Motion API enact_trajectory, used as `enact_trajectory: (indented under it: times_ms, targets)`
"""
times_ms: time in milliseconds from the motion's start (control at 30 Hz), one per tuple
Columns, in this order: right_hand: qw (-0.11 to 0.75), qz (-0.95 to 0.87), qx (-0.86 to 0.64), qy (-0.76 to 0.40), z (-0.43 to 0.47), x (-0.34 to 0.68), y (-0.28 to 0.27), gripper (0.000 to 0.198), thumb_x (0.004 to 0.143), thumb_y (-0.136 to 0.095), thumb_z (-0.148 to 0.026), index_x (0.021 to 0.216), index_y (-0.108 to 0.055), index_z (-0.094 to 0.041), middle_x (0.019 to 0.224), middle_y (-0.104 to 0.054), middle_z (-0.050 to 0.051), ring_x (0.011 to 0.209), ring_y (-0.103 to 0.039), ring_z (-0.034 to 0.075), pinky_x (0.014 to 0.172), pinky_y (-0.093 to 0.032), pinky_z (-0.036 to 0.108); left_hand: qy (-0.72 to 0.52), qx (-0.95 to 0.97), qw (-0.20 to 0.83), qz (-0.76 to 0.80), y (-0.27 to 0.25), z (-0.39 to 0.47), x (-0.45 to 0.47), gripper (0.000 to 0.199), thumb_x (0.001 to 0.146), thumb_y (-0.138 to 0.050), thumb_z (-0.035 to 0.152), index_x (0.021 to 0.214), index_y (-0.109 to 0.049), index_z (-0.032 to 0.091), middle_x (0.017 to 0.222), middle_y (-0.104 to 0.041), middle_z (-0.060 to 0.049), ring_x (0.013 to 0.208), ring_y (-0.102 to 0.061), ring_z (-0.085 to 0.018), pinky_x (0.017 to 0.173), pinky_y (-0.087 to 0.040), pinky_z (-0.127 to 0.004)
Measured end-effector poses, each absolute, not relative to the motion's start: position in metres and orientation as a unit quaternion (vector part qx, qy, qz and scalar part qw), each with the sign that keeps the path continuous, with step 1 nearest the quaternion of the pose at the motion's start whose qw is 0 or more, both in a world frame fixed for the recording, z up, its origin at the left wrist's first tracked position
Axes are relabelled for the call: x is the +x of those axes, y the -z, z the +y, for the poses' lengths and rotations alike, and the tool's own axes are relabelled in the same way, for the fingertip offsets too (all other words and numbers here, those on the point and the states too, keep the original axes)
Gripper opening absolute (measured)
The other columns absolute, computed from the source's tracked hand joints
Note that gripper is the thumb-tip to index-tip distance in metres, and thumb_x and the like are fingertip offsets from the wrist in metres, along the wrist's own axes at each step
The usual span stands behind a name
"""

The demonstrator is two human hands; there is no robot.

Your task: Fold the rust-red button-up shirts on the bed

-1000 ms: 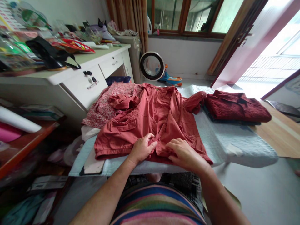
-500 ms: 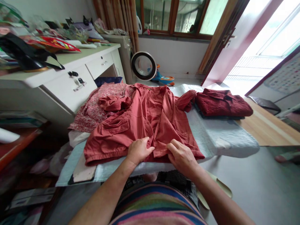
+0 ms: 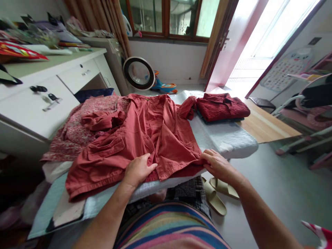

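Observation:
A red jacket (image 3: 140,135) lies spread over the cloth-covered table, its front edges parted near the hem and its sleeves bunched at either side. My left hand (image 3: 138,169) pinches the jacket's front edge close to the middle of the hem. At the lower right corner of the jacket, my right hand (image 3: 215,162) grips the hem between thumb and fingers. Under the jacket's left side lies a pink speckled garment (image 3: 64,135). Beyond my right hand sits a folded dark red garment (image 3: 223,106) on top of a darker folded cloth.
A white desk (image 3: 38,107) piled with bags and clutter stands at the left. A phone-like flat thing (image 3: 67,209) lies on the light blue table cover (image 3: 220,135). Olive slippers (image 3: 214,197) are on the floor, and a washing machine door (image 3: 139,73) hangs open behind.
My right hand has moved along the hem from near the middle to the right corner. My left hand stays at the front edge. The view has turned to the right.

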State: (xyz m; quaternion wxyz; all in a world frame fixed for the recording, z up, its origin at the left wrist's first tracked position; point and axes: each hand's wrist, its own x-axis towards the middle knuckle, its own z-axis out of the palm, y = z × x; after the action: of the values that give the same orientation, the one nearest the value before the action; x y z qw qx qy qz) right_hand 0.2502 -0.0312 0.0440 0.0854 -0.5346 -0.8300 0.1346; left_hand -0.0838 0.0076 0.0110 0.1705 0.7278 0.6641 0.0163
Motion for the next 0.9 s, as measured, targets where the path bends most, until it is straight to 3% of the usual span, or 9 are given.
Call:
enact_trajectory:
  times_ms: [133,300,400,500,700,800,900]
  targets:
    - [0.154,-0.807,-0.541,-0.181,-0.039,0.255,-0.037,0.017,0.082,-0.049,-0.007,0.089,-0.055,-0.021,0.088,-0.055,0.001,0.079,-0.053,0.014,0.072,-0.039,0.024,-0.014,0.735,0.173,0.655,-0.014,0.008,-0.084,0.041,0.083,-0.059,0.049,0.112,-0.064,0.021,0.108,-0.074,-0.012,0.099,-0.069,-0.028,0.077,-0.046,-0.031]
    - [0.331,-0.717,-0.610,-0.062,-0.047,0.245,-0.022,0.015,0.078,-0.051,-0.009,0.075,-0.044,-0.022,0.075,-0.048,-0.002,0.067,-0.046,0.014,0.064,-0.035,0.025,-0.011,0.739,0.182,0.649,-0.015,0.009,-0.084,0.037,0.083,-0.058,0.050,0.107,-0.065,0.022,0.104,-0.074,-0.010,0.095,-0.070,-0.027,0.074,-0.045,-0.029]
    - [0.381,-0.683,-0.623,-0.032,-0.052,0.238,-0.016,0.015,0.078,-0.050,-0.010,0.074,-0.043,-0.023,0.071,-0.045,-0.003,0.065,-0.045,0.014,0.064,-0.034,0.025,-0.011,0.738,0.189,0.648,-0.015,0.009,-0.084,0.037,0.083,-0.058,0.050,0.107,-0.065,0.023,0.104,-0.074,-0.010,0.096,-0.069,-0.027,0.074,-0.045,-0.029]
    - [0.346,-0.695,-0.627,-0.066,-0.056,0.238,-0.017,0.013,0.078,-0.049,-0.008,0.080,-0.047,-0.021,0.077,-0.049,-0.001,0.069,-0.048,0.014,0.066,-0.036,0.025,-0.015,0.738,0.189,0.648,-0.014,0.010,-0.085,0.039,0.083,-0.059,0.050,0.110,-0.065,0.022,0.106,-0.074,-0.010,0.097,-0.069,-0.026,0.077,-0.046,-0.029]
    - [0.134,-0.801,-0.541,-0.221,-0.059,0.238,-0.048,0.005,0.084,-0.058,-0.022,0.079,-0.057,-0.021,0.077,-0.057,0.000,0.069,-0.052,0.013,0.065,-0.037,0.024,-0.005,0.738,0.173,0.652,-0.013,0.009,-0.084,0.042,0.084,-0.058,0.051,0.111,-0.064,0.020,0.109,-0.073,-0.013,0.101,-0.068,-0.028,0.080,-0.046,-0.031]
    - [0.168,-0.806,-0.527,-0.208,-0.050,0.218,-0.062,0.012,0.088,-0.056,-0.025,0.078,-0.060,-0.020,0.078,-0.059,0.001,0.073,-0.054,0.014,0.068,-0.039,0.025,-0.006,0.737,0.170,0.654,-0.014,0.007,-0.083,0.042,0.084,-0.058,0.051,0.114,-0.064,0.022,0.109,-0.073,-0.011,0.099,-0.069,-0.027,0.078,-0.046,-0.030]
    - [0.225,-0.824,-0.488,-0.180,-0.038,0.189,-0.060,0.011,0.088,-0.057,-0.022,0.095,-0.065,-0.020,0.095,-0.063,0.005,0.091,-0.057,0.017,0.082,-0.042,0.028,-0.005,0.733,0.160,0.661,-0.013,0.006,-0.083,0.044,0.084,-0.059,0.051,0.116,-0.063,0.021,0.110,-0.073,-0.012,0.100,-0.069,-0.028,0.078,-0.046,-0.031]
